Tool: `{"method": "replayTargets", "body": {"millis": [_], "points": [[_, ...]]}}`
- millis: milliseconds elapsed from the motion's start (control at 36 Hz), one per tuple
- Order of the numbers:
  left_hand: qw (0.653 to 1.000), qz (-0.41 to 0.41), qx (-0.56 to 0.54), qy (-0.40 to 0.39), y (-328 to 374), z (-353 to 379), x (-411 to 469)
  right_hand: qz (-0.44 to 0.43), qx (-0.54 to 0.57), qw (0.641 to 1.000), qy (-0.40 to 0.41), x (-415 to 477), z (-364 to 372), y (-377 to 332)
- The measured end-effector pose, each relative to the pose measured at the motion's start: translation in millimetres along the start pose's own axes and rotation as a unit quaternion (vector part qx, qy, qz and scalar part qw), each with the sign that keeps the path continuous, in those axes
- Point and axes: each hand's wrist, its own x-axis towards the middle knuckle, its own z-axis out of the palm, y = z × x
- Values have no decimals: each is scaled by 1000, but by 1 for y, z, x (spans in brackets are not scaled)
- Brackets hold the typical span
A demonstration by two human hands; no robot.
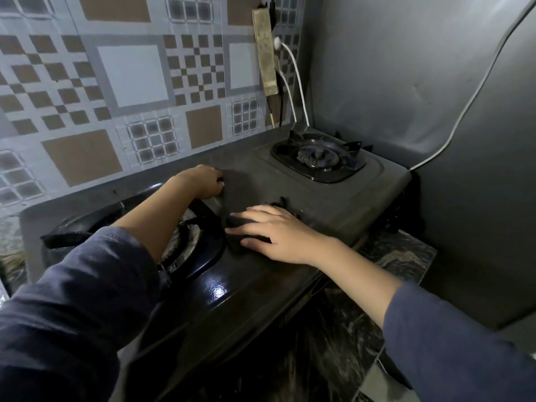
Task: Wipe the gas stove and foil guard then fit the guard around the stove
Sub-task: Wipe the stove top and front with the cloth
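A dark two-burner gas stove (290,280) fills the middle of the view. A dark grey cloth (246,192) lies spread on its top between the burners. My left hand (200,181) pinches the cloth's far left edge. My right hand (272,233) lies flat on the cloth's near end, fingers spread and pointing left. The left burner (185,242) is partly hidden under my left forearm. The right burner (317,158) is uncovered. A grey foil guard (406,82) stands upright along the right side and behind the stove.
A patterned tile wall (130,82) rises behind the stove. A power strip (265,50) with white cables (298,82) hangs at the wall corner. A white cable (464,111) runs across the guard. Dark marble counter (403,256) shows right of the stove.
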Motion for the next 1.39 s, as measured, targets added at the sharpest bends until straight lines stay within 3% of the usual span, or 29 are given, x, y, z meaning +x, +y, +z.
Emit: {"method": "replayTargets", "body": {"millis": [194,389,667,833,1194,1389], "points": [[1000,-12,-10,0,7,3,4,-29,42,999,5,-38,-9,25],[1000,11,-24,-12,23,9,11,54,51,997,19,-41,-22,68],[999,2,-33,-40,33,11,13,100,35,994,21,14,-28,89],[998,-18,-24,-49,38,11,9,195,6,980,48,29,-28,90],[997,-14,-18,-73,59,8,-6,342,-23,933,108,-25,-25,95],[997,10,-40,-63,77,12,-17,359,-36,923,137,-42,-16,74]]}}
